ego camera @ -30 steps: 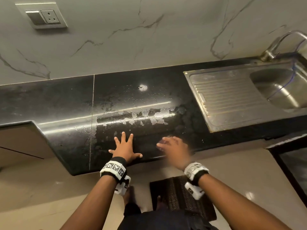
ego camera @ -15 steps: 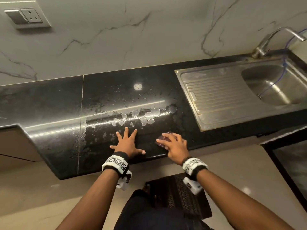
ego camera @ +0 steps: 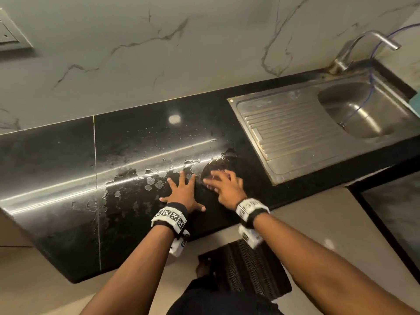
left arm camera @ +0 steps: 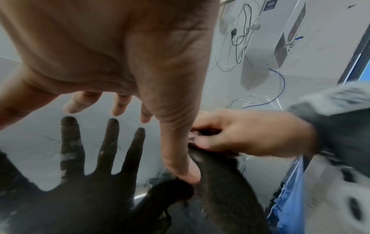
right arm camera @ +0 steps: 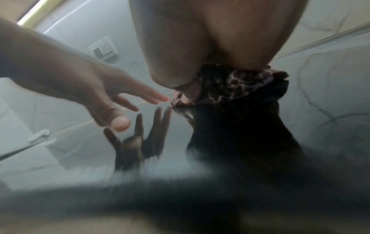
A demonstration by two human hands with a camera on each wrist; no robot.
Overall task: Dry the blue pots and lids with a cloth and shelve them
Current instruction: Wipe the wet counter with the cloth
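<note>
Black stone worktop (ego camera: 56,169) runs from the left edge to the steel sink (ego camera: 354,114) at its right end, with patches of water across its middle. No blue pots or lids show in any view, so I judge they are already shelved and this is clean-up. The left hand (ego camera: 184,196) lies flat near the front edge, fingers spread and straight, holding nothing. Just beside it, the right hand (ego camera: 223,186) presses down on the dark patterned cloth (right arm camera: 236,83), fingers bent over it and gripping its folds. Half a second ago that hand sat closer to the front edge; now it has pushed the cloth further in, to the rim of the puddle, leaving a dry streak behind. Most of the wet lies left of the cloth.
</note>
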